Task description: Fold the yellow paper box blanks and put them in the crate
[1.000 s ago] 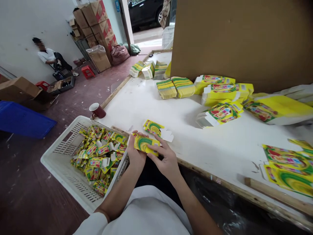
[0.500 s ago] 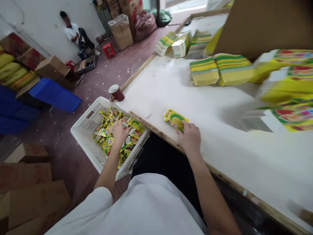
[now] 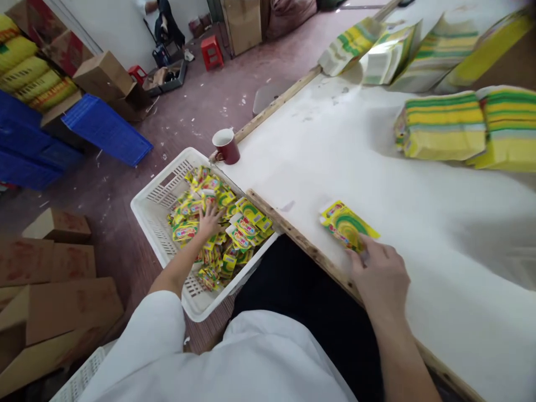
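Observation:
A white plastic basket (image 3: 162,244) full of small yellow-green packets (image 3: 228,265) stands left of the table. Over the packets lies my left hand (image 3: 209,220), fingers spread, touching the top of the pile. My right hand (image 3: 379,273) pinches the near end of a flat yellow-green packet (image 3: 344,222) between thumb and fingers, low over the white tabletop (image 3: 293,162).
A maroon mug (image 3: 228,149) sits at the table corner beside the basket. Stacks of yellow-green packaging (image 3: 446,125) stand farther back. Cardboard boxes (image 3: 71,310) and blue crates (image 3: 106,131) are on the left floor. A seated person (image 3: 165,25) is in the background.
The view has shifted, so the table's far stacks sit farther right. My left hand's fingers are spread more widely on the pile. My right hand still holds the packet.

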The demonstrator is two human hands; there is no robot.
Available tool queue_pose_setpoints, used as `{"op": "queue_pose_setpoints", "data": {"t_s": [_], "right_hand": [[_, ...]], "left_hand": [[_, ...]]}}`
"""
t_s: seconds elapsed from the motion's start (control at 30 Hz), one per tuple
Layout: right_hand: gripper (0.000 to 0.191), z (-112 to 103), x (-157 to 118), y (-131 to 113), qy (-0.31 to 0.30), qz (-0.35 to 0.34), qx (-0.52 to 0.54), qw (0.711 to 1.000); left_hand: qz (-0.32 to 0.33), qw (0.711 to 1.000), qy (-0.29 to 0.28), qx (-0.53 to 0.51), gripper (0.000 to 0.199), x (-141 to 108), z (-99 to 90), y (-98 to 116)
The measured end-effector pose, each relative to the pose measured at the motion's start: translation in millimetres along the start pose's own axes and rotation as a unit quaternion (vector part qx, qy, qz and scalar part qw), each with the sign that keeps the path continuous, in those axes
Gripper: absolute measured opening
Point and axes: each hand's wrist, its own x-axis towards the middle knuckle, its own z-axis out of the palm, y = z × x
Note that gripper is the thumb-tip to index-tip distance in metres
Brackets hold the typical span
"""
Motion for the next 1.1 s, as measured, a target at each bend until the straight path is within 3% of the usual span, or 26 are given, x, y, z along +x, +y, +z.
{"op": "queue_pose_setpoints", "data": {"t_s": [0.1,0.17,0.27,0.43,0.53,0.63,0.7,0.77,0.8,0.83,0.9,1.0,1.1], "right_hand": [[0.035,1,0,-1,-0.004,0.014,-0.004,1.000],[0.037,0,1,-3,0.002,0.026,-0.002,1.000],[0.043,-2,2,-7,0.009,0.040,0.015,0.999],[0.046,-3,0,-5,0.009,0.087,0.111,0.990],[0.042,0,0,-3,0.017,0.096,0.172,0.980],[0.035,2,3,-6,0.019,0.104,0.213,0.971],[0.033,-1,6,-10,0.017,0.109,0.241,0.964],[0.031,-7,11,-13,0.023,0.123,0.268,0.955],[0.030,-12,13,-14,0.031,0.137,0.288,0.947],[0.030,-18,14,-16,0.040,0.151,0.314,0.936],[0.030,-32,12,-19,0.056,0.171,0.378,0.908],[0.033,-53,3,-24,0.051,0.160,0.466,0.869],[0.033,-65,-10,-30,0.013,0.136,0.505,0.852]], "left_hand": [[-0.132,0.990,-0.025,-0.044,0.094,25,-7.1,-40],[-0.191,0.977,-0.054,-0.078,0.098,28,-6.3,-53],[-0.194,0.970,-0.087,-0.115,0.089,12,2.3,-49],[-0.162,0.967,-0.093,-0.174,0.063,-29,6.4,-20],[-0.148,0.969,-0.048,-0.193,0.067,-39,-20.0,-8],[-0.116,0.970,0.024,-0.211,0.065,-37,-66.6,9],[-0.062,0.969,0.063,-0.231,0.056,-36,-99.4,33],[0.027,0.955,0.082,-0.285,0.050,-39,-125.0,70],[0.078,0.938,0.079,-0.329,0.049,-43,-133.4,93],[0.136,0.903,0.067,-0.403,0.048,-48,-138.7,118],[0.210,0.807,0.015,-0.551,0.049,-59,-141.2,173],[0.231,0.650,-0.041,-0.723,0.063,-75,-136.5,252],[0.217,0.499,-0.071,-0.836,0.055,-84,-138.1,310]]}}
